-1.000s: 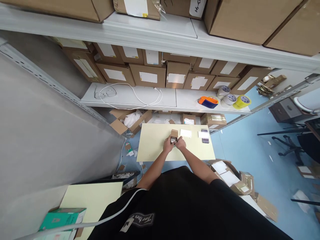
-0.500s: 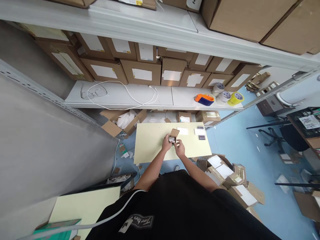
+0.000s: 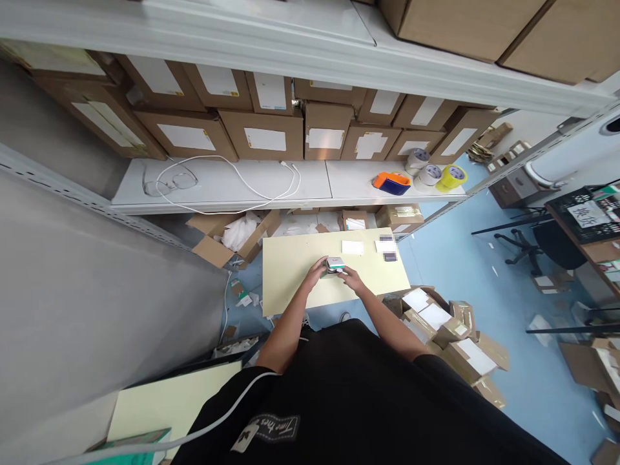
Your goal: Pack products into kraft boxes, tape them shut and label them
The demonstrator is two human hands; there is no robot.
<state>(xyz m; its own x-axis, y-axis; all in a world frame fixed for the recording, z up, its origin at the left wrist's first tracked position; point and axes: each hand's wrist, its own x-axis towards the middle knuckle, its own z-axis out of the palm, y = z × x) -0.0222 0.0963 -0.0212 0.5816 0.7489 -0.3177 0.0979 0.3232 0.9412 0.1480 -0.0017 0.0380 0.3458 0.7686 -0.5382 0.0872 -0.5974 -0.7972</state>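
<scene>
A: What are the hands doing?

B: Two bare hands hold a small box [image 3: 334, 263] with a pale top and a green near edge. The left hand [image 3: 315, 272], at the box's eight o'clock, has its fingers closed on the left side. The right hand [image 3: 351, 278], at four o'clock, has its fingertips against the right near corner. So both are clamped on the box, with it between them.

A: Where is the box?

B: Over the middle of a pale yellow table [image 3: 288, 290]. I cannot tell whether it rests on the surface or is lifted.

A: What surrounds it?

B: Reading the clock from the box: between one and two o'clock, a white card [image 3: 352, 247] lies near it on the table. On the shelf [image 3: 349, 183] beyond, an orange-and-blue tape dispenser [image 3: 391, 183] sits at one o'clock and a yellow tape roll [image 3: 452, 178] at two. A white cable [image 3: 235, 166] loops at ten. Between nine and ten, below the shelf, is an open cardboard carton [image 3: 213, 250]. At four, on the blue floor [image 3: 436, 258], cartons [image 3: 458, 365] are heaped.
</scene>
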